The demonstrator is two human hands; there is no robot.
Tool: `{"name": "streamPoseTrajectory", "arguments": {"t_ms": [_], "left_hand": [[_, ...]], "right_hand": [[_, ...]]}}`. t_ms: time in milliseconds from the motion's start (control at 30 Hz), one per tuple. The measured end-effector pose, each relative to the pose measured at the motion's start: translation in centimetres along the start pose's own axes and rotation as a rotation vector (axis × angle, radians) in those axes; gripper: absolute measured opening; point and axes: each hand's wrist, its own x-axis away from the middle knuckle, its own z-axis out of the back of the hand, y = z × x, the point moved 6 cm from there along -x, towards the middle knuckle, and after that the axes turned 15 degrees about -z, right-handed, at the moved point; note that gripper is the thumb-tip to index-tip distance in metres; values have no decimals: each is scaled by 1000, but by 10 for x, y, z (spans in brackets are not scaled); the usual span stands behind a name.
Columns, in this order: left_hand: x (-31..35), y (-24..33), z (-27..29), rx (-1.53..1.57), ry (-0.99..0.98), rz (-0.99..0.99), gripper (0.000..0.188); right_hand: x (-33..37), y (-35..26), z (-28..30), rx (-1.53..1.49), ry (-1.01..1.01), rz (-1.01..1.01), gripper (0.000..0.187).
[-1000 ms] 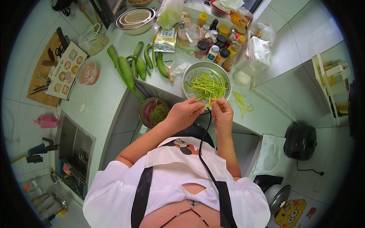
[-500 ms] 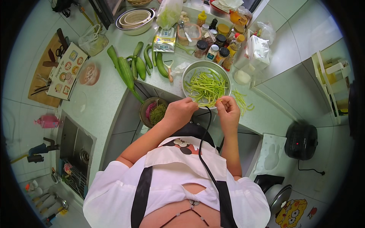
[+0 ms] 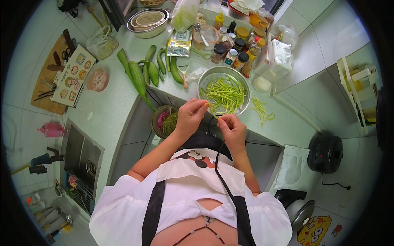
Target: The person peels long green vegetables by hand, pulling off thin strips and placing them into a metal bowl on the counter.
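Between my two hands a thin green vegetable stem (image 3: 212,112) is stretched, held in a pinch at each end. My left hand (image 3: 190,119) grips its upper left end with thumb and fingertips. Lower and to the right, my right hand (image 3: 233,131) pinches the other end. Both hands are at the near rim of a round metal bowl (image 3: 248,98). Many cut green stems (image 3: 225,93) lie in a heap inside it. A few loose stem pieces (image 3: 259,108) are on the counter right of the bowl.
Below the counter edge, a bin (image 3: 157,125) holds green peelings. Left of the bowl lie a peeler (image 3: 185,76) and several long green gourds (image 3: 137,78). Seasoning jars (image 3: 230,55) crowd behind it. A sink (image 3: 84,158) is at the left, a black cooker (image 3: 325,151) at the right.
My right hand has moved left and toward my body, away from the bowl's right rim. My left hand has shifted slightly up, and a stem now shows between them.
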Motion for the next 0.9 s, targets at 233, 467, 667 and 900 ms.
{"name": "streamPoseTrajectory", "arguments": {"t_ms": [233, 467, 667, 900], "left_hand": [[8, 8, -10, -153, -108, -18, 11], [15, 16, -28, -433, -294, -247, 8], [36, -4, -3, -600, -358, -233, 7], [51, -40, 48, -820, -248, -85, 8]], "right_hand": [[4, -8, 9, 2, 111, 17, 10], [-1, -7, 20, -116, 190, 33, 11], [-28, 38, 54, -284, 277, -112, 12], [-56, 83, 60, -157, 286, -103, 11]]}}
